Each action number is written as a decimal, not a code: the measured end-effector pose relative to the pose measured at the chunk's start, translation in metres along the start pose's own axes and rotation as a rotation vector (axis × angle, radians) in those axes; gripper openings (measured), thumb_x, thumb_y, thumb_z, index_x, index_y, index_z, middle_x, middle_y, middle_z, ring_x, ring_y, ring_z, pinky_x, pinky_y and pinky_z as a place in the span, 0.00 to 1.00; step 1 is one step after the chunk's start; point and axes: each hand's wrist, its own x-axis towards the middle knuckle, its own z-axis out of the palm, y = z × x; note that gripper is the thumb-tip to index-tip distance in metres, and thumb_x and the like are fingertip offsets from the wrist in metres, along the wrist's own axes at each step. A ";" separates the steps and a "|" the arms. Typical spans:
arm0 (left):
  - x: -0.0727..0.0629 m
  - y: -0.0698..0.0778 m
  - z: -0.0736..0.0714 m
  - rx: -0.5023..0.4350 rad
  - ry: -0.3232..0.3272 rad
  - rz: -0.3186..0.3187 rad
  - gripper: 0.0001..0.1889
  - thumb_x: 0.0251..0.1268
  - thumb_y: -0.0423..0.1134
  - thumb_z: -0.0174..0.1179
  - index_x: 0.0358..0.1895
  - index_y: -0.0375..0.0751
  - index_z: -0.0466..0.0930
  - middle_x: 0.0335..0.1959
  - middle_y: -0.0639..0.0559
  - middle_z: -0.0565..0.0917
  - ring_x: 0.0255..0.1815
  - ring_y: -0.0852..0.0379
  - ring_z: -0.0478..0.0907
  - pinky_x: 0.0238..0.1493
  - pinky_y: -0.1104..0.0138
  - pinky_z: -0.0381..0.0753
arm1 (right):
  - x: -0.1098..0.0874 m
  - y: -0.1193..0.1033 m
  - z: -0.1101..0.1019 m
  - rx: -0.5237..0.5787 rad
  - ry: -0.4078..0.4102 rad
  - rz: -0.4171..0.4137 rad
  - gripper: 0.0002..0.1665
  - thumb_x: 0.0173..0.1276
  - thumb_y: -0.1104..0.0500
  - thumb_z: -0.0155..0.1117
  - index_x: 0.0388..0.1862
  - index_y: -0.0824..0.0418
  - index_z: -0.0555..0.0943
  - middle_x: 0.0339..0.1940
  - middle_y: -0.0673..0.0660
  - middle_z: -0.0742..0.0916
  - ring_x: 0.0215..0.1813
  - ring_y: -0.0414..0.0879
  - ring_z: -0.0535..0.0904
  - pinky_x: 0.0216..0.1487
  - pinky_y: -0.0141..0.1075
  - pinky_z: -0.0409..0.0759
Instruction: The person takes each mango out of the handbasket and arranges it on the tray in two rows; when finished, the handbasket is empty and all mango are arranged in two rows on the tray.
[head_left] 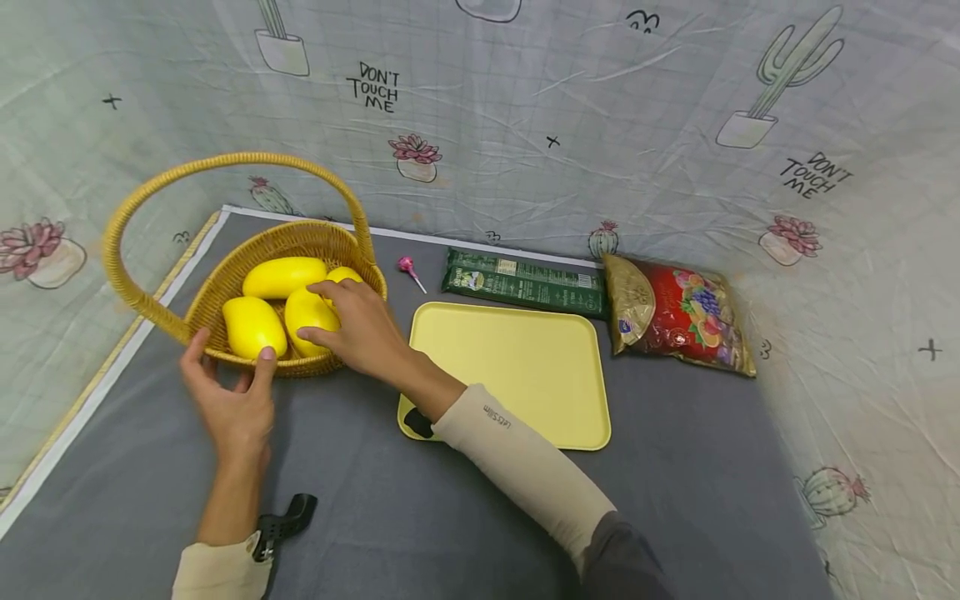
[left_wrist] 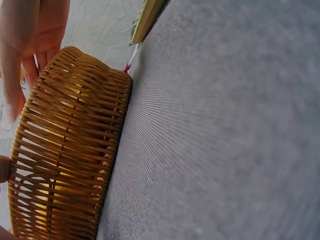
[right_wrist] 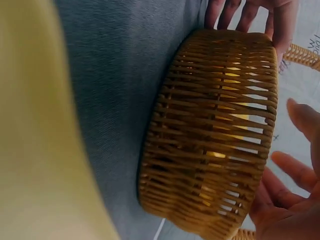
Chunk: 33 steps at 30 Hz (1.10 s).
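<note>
A yellow wicker basket (head_left: 300,367) with a tall arched handle stands at the left in the head view, holding several yellow mangoes (head_left: 285,277). My left hand (head_left: 236,408) holds its near left side, thumb at the rim and fingers along the outer wall, as the right wrist view also shows. Over the basket's right side is my right hand (head_left: 360,325), thumb and fingers spread beside the nearest right mango (head_left: 306,321). Whether they touch that mango cannot be made out. In the left wrist view, the right hand's fingers reach down behind the basket wall (left_wrist: 75,135).
Right of the basket lies a pale yellow tray (head_left: 517,358), partly under my right forearm. Behind it are a pink lollipop (head_left: 407,265) and a flat green packet (head_left: 525,282). A red and gold bag (head_left: 678,317) lies at the right. Printed cloth (head_left: 510,167) hangs behind the grey table.
</note>
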 end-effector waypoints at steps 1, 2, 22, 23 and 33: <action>0.000 0.000 0.000 -0.006 -0.002 0.000 0.42 0.68 0.35 0.70 0.80 0.60 0.58 0.84 0.60 0.53 0.87 0.55 0.48 0.82 0.48 0.60 | 0.002 -0.002 0.001 -0.005 -0.013 0.015 0.38 0.71 0.41 0.75 0.74 0.54 0.78 0.62 0.51 0.87 0.59 0.42 0.80 0.57 0.30 0.76; 0.000 0.000 0.001 -0.006 -0.003 -0.001 0.42 0.68 0.35 0.70 0.80 0.60 0.58 0.84 0.60 0.53 0.87 0.55 0.48 0.82 0.48 0.60 | 0.005 -0.004 0.002 -0.011 -0.028 0.032 0.38 0.70 0.41 0.75 0.74 0.54 0.79 0.62 0.50 0.87 0.59 0.42 0.81 0.56 0.30 0.77; -0.002 0.000 0.003 -0.015 0.000 -0.001 0.42 0.68 0.33 0.69 0.80 0.60 0.58 0.84 0.60 0.54 0.86 0.55 0.48 0.81 0.48 0.59 | 0.025 -0.014 0.022 -0.232 -0.114 0.143 0.30 0.60 0.36 0.81 0.55 0.50 0.85 0.38 0.45 0.83 0.42 0.39 0.77 0.42 0.30 0.73; -0.002 -0.001 0.003 -0.014 0.000 -0.003 0.42 0.68 0.33 0.69 0.80 0.60 0.58 0.84 0.60 0.54 0.86 0.56 0.48 0.81 0.48 0.59 | 0.024 -0.014 0.021 -0.231 -0.111 0.138 0.30 0.61 0.37 0.81 0.55 0.50 0.86 0.39 0.45 0.83 0.42 0.39 0.77 0.43 0.30 0.73; 0.000 0.000 0.002 -0.009 -0.001 -0.010 0.42 0.69 0.34 0.69 0.80 0.61 0.58 0.84 0.60 0.52 0.87 0.55 0.48 0.81 0.50 0.59 | 0.019 -0.011 0.011 -0.130 -0.065 0.107 0.37 0.66 0.41 0.79 0.71 0.52 0.83 0.61 0.47 0.89 0.61 0.42 0.82 0.64 0.31 0.75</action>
